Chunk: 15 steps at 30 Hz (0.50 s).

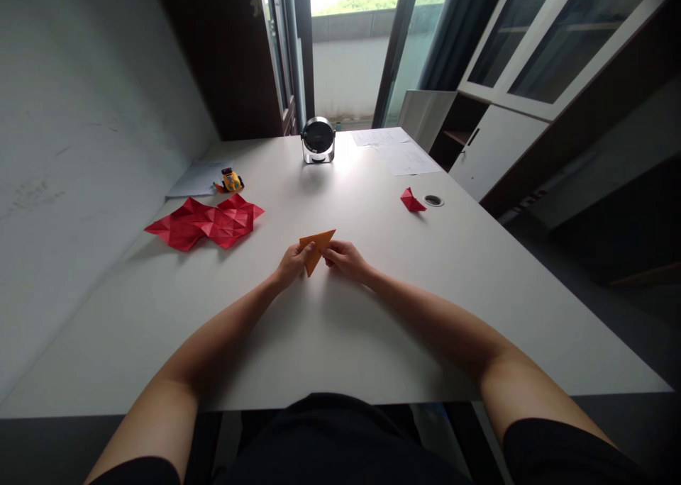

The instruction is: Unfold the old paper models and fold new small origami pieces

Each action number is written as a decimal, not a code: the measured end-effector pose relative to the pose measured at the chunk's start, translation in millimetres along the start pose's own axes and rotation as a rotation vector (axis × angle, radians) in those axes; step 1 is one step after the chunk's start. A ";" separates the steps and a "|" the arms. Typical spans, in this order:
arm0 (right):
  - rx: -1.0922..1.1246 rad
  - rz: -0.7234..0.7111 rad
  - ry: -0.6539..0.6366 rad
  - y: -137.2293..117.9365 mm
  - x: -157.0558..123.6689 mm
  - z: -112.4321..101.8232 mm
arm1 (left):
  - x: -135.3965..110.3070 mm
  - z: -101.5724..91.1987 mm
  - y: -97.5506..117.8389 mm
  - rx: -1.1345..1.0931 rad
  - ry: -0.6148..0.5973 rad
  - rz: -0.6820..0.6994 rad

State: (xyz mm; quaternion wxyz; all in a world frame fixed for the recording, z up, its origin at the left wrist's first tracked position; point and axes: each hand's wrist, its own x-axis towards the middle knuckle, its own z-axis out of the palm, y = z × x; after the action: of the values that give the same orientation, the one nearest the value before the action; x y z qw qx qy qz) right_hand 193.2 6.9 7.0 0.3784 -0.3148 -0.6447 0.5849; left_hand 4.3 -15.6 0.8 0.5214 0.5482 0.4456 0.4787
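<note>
If the left hand [294, 263] and right hand [348, 259] pull unevenly, the folded orange paper [321, 238] could tear or crease askew

Head view: the fingers of both hands are clamped on the paper between them, over the white counter [330, 343], and a slipping grip could let its layers shift

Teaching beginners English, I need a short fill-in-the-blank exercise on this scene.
The left hand and right hand touch the folded triangular paper, coloured ____.
The large creased red paper lies to the ____ of both hands.
The small folded red paper lies to the ____ of both hands.

Missing words: orange; left; right.
</note>
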 end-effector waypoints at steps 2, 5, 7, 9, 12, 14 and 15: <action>0.020 0.000 -0.006 -0.1 0.5 0.0 | -1.9 2.1 2.9 -0.023 -0.033 -0.008; 0.043 -0.005 -0.009 -1.3 1.4 -0.1 | -5.2 5.9 9.6 -0.057 -0.125 0.002; 0.057 -0.003 -0.013 -2.4 1.5 0.0 | -7.0 7.7 14.2 -0.066 -0.181 0.021; 0.063 -0.007 -0.020 -2.8 1.4 0.3 | -7.9 8.6 17.6 -0.068 -0.205 0.034; 0.071 -0.018 -0.008 -1.6 1.8 -0.2 | -7.5 8.3 18.7 -0.067 -0.225 0.038; 0.070 -0.025 0.039 0.3 2.8 -1.6 | -6.6 7.8 16.8 -0.059 -0.221 0.034; 0.065 -0.036 0.071 1.3 3.5 -2.7 | -6.2 7.5 15.3 -0.051 -0.208 0.029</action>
State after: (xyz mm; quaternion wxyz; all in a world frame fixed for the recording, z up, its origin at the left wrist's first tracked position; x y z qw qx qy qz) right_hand 193.7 11.5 6.2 0.4216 -0.3114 -0.6171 0.5869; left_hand 10.6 -23.7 15.8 0.5717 0.5878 0.3685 0.4379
